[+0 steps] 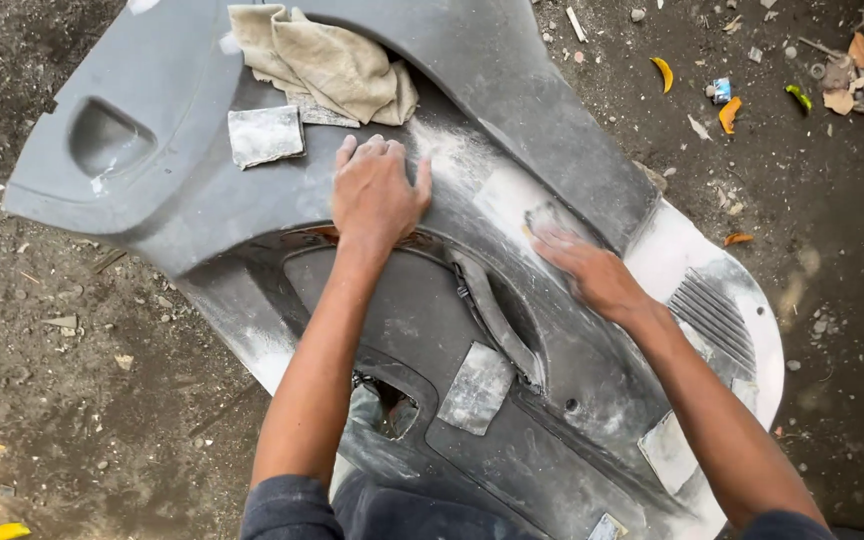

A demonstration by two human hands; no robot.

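Nearest the body, scraps of worn sandpaper (477, 388) lie on the lower part of the grey plastic body panel (202, 200), well below both sets of fingers; further up, the right hand (592, 270) presses a small abrasive pad (544, 218) under its blurred fingers (557, 240) onto a dusty white patch, so sanding appears to be the step in hand, and whether those fingers are together or splayed I cannot tell. The left hand (377, 195) lies flat with fingers close together, bracing the panel; just beyond them lie a grey sanding block (265, 135) and a beige rag (327, 65); a next stroke would likely need steady pressure and that brace.
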